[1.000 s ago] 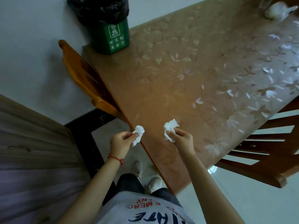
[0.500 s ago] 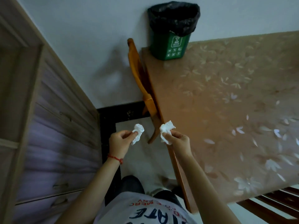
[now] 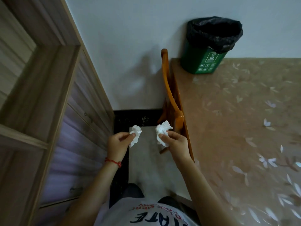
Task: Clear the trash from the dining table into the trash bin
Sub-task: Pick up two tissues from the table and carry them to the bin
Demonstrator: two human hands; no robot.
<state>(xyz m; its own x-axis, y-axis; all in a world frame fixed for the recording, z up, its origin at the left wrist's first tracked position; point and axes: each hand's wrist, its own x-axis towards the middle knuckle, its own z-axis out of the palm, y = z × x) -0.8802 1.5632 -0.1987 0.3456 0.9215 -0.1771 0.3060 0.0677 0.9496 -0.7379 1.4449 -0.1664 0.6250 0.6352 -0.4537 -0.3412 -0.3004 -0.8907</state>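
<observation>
My left hand (image 3: 118,144) pinches a crumpled white tissue (image 3: 136,134) between thumb and fingers. My right hand (image 3: 176,144) pinches a second crumpled white tissue (image 3: 162,134). Both hands hover over the floor, just left of the dining table's (image 3: 236,128) edge. A green trash bin (image 3: 206,51) lined with a black bag stands on the table's far left corner against the wall, well beyond both hands.
An orange wooden chair (image 3: 171,98) is tucked against the table's left side, close to my right hand. A wooden cabinet with drawers (image 3: 53,111) lines the left. Light floor tile with a dark border (image 3: 145,160) lies below the hands.
The view has swung left along the table's edge. The bin now sits at upper right and the cabinet fills the left. Both hands keep their tissues, now over the floor.
</observation>
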